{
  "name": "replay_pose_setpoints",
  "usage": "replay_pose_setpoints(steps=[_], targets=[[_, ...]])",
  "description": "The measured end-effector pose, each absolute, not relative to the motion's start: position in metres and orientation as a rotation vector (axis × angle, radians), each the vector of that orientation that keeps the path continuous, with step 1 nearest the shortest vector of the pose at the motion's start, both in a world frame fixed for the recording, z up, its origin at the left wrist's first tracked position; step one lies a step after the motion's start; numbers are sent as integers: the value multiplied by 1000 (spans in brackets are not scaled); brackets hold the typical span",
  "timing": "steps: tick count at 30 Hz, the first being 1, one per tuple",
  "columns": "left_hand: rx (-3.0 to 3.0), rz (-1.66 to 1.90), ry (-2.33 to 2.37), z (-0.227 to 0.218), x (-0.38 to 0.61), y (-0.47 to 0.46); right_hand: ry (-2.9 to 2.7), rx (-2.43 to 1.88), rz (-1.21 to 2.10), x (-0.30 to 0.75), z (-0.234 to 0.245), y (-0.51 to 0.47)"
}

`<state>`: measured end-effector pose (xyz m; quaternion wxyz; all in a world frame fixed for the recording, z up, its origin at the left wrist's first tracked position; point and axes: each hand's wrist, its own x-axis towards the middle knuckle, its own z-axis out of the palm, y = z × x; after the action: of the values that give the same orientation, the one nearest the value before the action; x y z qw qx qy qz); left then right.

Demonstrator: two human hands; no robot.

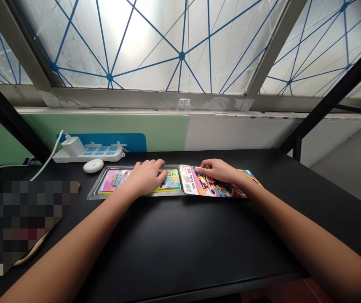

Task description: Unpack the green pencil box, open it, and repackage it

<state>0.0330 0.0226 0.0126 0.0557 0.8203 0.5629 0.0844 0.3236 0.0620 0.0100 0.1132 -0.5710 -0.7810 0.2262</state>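
A colourful pencil box [109,182] lies in a clear plastic blister tray [93,192] on the black desk [180,240], towards its far side. The left hand [147,176] rests across the middle of the box, its thumb spread apart from the fingers, covering part of the pink-to-blue lid. Just to the right of the tray, its white end meeting the tray's edge, lies a bright printed backing card [212,187] (its white strip reads "PENCIL BOX" above a barcode). The right hand [218,170] lies over the card's upper part, thumb pointing left and fingers bent; whether it pinches the card or merely rests on it, I cannot tell from here.

Beyond the tray's left end sits a small white oval case [93,166], near a white power strip [104,154] holding a plugged-in charger [73,146]. A white cable [55,147] trails from the charger down to the left.
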Motion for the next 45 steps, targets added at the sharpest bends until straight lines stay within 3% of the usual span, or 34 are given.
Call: replay_pose_setpoints(steps=[28,39,45], targets=[[2530,291,1564,13,39,21,-2251,-1528,261,274,3,44],[2512,419,1411,18,49,11,-2229,-1450,421,295,1,56],[2115,586,1313,27,48,11,-2216,-1468,407,282,3,51]])
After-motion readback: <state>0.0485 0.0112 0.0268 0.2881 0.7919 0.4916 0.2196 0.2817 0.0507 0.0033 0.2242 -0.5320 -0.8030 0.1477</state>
